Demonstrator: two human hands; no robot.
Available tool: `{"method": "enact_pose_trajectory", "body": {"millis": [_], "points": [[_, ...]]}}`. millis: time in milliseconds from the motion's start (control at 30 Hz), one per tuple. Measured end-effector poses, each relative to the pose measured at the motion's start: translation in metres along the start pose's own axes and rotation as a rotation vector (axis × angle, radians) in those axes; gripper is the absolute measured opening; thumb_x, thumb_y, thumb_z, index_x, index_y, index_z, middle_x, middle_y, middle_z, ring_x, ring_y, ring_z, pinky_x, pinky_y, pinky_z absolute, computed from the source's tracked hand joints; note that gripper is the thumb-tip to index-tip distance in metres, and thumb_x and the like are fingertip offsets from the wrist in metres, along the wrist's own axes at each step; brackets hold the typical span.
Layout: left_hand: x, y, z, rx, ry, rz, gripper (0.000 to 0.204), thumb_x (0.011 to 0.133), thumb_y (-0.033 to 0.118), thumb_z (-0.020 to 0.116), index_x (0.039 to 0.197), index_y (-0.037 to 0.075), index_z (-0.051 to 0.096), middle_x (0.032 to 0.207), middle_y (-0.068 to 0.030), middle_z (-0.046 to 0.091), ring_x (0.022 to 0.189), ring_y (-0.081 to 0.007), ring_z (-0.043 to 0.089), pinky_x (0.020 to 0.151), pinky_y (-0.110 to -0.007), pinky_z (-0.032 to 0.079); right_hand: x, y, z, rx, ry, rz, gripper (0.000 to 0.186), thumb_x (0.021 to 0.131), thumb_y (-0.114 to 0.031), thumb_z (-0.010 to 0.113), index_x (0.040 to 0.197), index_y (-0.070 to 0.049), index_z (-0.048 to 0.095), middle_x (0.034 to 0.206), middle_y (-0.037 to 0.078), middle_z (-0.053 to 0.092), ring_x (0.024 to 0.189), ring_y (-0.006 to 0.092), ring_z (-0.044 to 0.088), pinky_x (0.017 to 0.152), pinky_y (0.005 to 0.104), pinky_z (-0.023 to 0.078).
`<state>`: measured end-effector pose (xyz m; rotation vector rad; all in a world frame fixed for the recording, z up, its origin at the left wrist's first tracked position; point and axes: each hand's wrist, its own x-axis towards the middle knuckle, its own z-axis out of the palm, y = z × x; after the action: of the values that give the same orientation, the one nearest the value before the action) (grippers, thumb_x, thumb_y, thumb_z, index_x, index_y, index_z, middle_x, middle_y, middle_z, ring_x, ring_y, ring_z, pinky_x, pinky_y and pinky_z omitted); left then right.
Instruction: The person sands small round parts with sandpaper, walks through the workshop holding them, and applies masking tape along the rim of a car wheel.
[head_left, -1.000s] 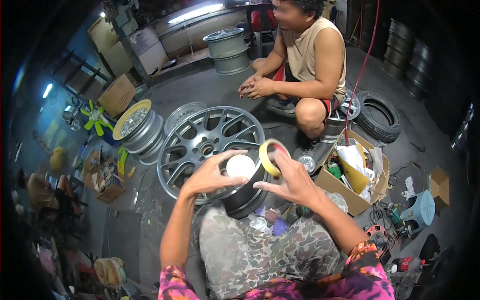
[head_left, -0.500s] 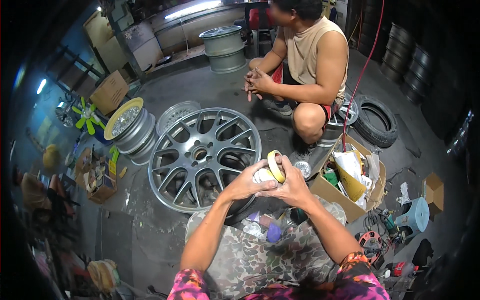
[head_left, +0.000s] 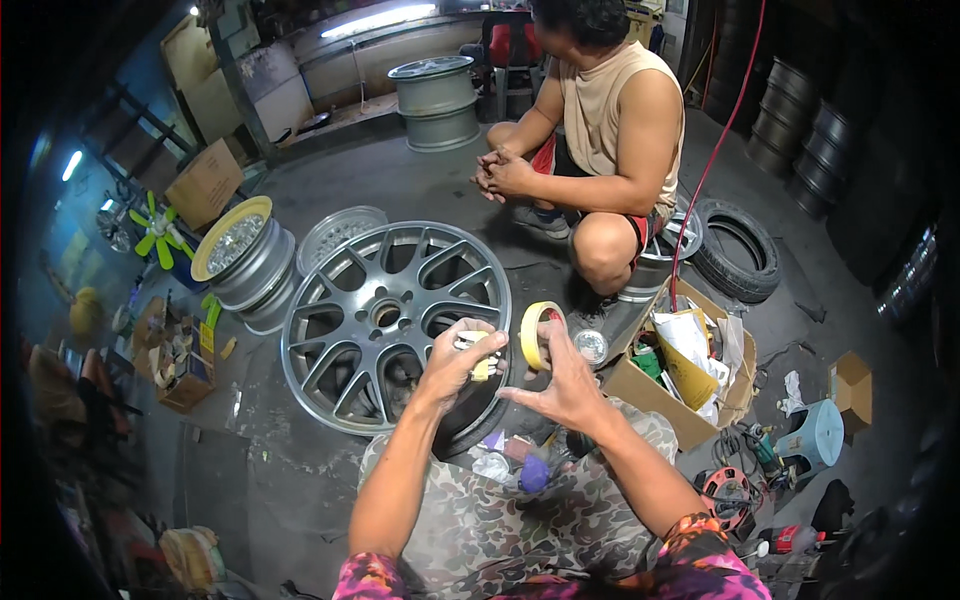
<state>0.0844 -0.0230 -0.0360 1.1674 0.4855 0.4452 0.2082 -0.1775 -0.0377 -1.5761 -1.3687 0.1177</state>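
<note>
A roll of yellow masking tape hangs on the fingers of my right hand, whose thumb is stretched out to the left below it. My left hand is closed on a small white and pale-yellow wad, partly hidden by the fingers. A gap separates the two hands. Just beyond them a grey multi-spoke wheel rim lies face up, propped over a dark tyre-like ring. Scraps and a purple crumpled piece lie on the floor between my camouflage-clad knees.
A person in a sleeveless top squats ahead, hands clasped. To the right stand a cardboard box of papers, a tyre and a light-blue stool. More rims stand left and behind. A red hose hangs down into the box.
My hands have moved apart from being together. The tape roll has gone with the right hand, and the white wad with the left. The view has shifted slightly.
</note>
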Motion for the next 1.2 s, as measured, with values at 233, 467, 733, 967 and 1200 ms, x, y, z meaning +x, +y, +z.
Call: {"method": "enact_pose_trajectory", "body": {"millis": [233, 467, 733, 967, 1200], "points": [[-0.002, -0.009, 0.009, -0.023, -0.132, 0.028, 0.027, 0.092, 0.020, 0.065, 0.110, 0.000, 0.064, 0.097, -0.0068, 0.067, 0.082, -0.0127, 0.066, 0.073, -0.026, 0.054, 0.002, -0.005, 0.010, 0.047, 0.028, -0.050, 0.069, 0.066, -0.005, 0.083, 0.122, -0.001, 0.043, 0.109, 0.019, 0.057, 0.094, 0.0391, 0.064, 0.077, 0.0408, 0.054], [0.005, -0.002, 0.000, -0.199, -0.219, -0.156, 0.067, 0.098, 0.058, 0.051, 0.111, -0.006, 0.065, 0.092, -0.0102, 0.070, 0.077, -0.0150, 0.069, 0.069, -0.028, 0.057, 0.002, -0.001, 0.008, -0.004, 0.020, -0.149, 0.067, 0.067, -0.007, 0.082, 0.123, -0.001, 0.046, 0.101, 0.019, 0.063, 0.089, 0.0366, 0.067, 0.074, 0.0396, 0.054], [-0.003, -0.001, 0.007, -0.111, -0.230, -0.081, 0.058, 0.095, 0.049, 0.063, 0.112, -0.006, 0.063, 0.091, -0.0098, 0.068, 0.073, -0.0126, 0.067, 0.065, -0.024, 0.055, 0.001, -0.003, 0.014, 0.063, 0.015, -0.069, 0.065, 0.067, -0.007, 0.082, 0.122, -0.003, 0.048, 0.100, 0.018, 0.064, 0.087, 0.0336, 0.068, 0.075, 0.0387, 0.055], [-0.001, -0.005, -0.001, 0.114, -0.247, 0.063, 0.039, 0.097, 0.038, 0.061, 0.107, 0.000, 0.063, 0.093, -0.0088, 0.068, 0.078, -0.0129, 0.067, 0.070, -0.027, 0.056, 0.000, -0.005, 0.014, 0.096, 0.025, -0.027, 0.065, 0.066, -0.008, 0.084, 0.122, -0.003, 0.050, 0.101, 0.016, 0.065, 0.088, 0.0315, 0.069, 0.076, 0.0378, 0.056], [-0.001, -0.005, 0.001, 0.034, -0.307, 0.072, 0.042, 0.096, 0.041, 0.065, 0.110, 0.001, 0.064, 0.096, -0.0048, 0.066, 0.082, -0.0101, 0.064, 0.072, -0.025, 0.053, -0.002, 0.004, 0.017, 0.081, 0.090, -0.148, 0.068, 0.063, -0.006, 0.085, 0.121, -0.001, 0.051, 0.109, 0.018, 0.063, 0.093, 0.0342, 0.067, 0.080, 0.0388, 0.055]]}}
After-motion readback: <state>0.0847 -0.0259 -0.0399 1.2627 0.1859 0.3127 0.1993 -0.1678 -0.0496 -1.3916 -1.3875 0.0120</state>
